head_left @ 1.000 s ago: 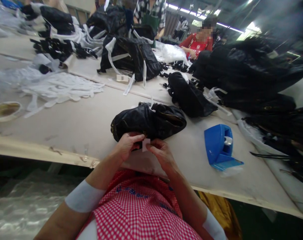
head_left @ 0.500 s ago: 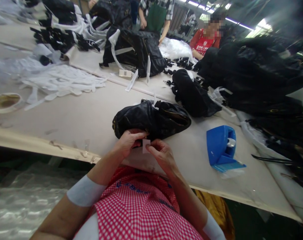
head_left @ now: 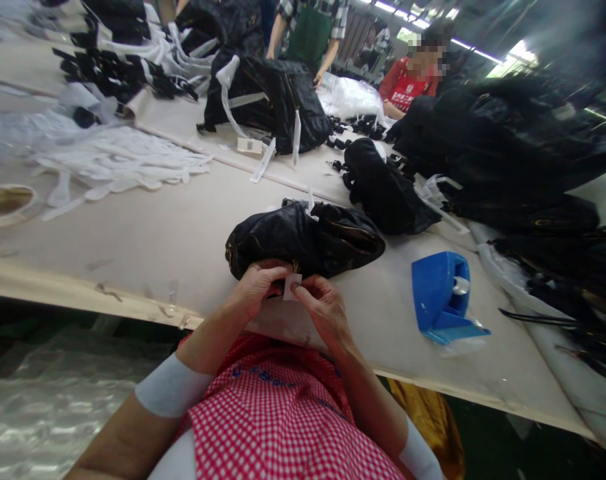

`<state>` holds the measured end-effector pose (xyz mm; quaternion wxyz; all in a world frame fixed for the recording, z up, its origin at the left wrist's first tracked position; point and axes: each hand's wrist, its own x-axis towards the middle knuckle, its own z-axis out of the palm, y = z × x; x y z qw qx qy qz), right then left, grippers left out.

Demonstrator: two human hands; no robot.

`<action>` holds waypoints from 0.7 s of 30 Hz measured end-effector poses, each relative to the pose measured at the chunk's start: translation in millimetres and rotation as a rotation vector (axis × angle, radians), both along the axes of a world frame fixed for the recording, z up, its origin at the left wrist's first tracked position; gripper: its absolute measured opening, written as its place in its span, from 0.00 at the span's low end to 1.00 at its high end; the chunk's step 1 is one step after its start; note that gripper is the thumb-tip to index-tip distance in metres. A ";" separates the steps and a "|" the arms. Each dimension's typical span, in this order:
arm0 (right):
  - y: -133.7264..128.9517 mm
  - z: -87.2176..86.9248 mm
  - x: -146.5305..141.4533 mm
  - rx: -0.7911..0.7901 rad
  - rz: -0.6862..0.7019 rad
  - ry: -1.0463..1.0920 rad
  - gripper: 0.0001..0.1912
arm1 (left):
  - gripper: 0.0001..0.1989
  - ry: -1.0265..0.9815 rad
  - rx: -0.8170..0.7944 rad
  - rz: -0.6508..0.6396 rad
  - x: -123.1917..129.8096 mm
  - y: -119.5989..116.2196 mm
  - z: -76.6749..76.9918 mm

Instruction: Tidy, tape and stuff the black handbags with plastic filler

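Observation:
A black bag (head_left: 303,237) with gold-coloured zips lies on the table in front of me. At its near edge my left hand (head_left: 261,283) is closed, thumb and fingers pinching a gold-coloured zip pull (head_left: 295,265). Between the thumb and fingers of my right hand (head_left: 323,300) is a small square of whitish paper or film (head_left: 293,287), held just below the zip pull. The two hands are close together, with the square between them. What lies under the fingertips of my left hand is partly hidden.
A blue tape dispenser (head_left: 440,293) stands to the right. Black bags (head_left: 507,140) are heaped at the far right, and another black bag (head_left: 283,100) lies behind. White strips (head_left: 123,157) and a tape roll (head_left: 7,203) lie left. Two people (head_left: 410,80) stand across the table.
My right hand has raised the small square slightly, and it now tilts closer to the zip pull. My left hand and the bag have hardly moved.

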<state>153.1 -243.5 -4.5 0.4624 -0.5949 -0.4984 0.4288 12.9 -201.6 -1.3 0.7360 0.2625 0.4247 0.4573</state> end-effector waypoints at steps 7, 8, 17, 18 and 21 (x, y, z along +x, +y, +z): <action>4.8 -1.3 -3.7 0.029 -0.070 0.030 0.14 | 0.12 0.013 0.081 -0.069 -2.5 -4.9 1.5; 6.1 -2.4 -3.8 0.040 -0.074 0.031 0.14 | 0.11 0.041 0.104 -0.082 -3.2 -5.7 1.1; 4.0 2.9 6.4 0.267 -0.030 -0.331 0.13 | 0.12 0.172 0.162 -0.067 -2.7 -4.6 2.5; 2.5 6.8 8.4 0.357 -0.039 -0.426 0.12 | 0.12 0.172 0.162 -0.068 -2.7 -4.7 3.1; 1.7 20.3 13.4 0.614 -0.014 -0.664 0.11 | 0.13 0.172 0.173 -0.099 -4.0 -5.6 3.5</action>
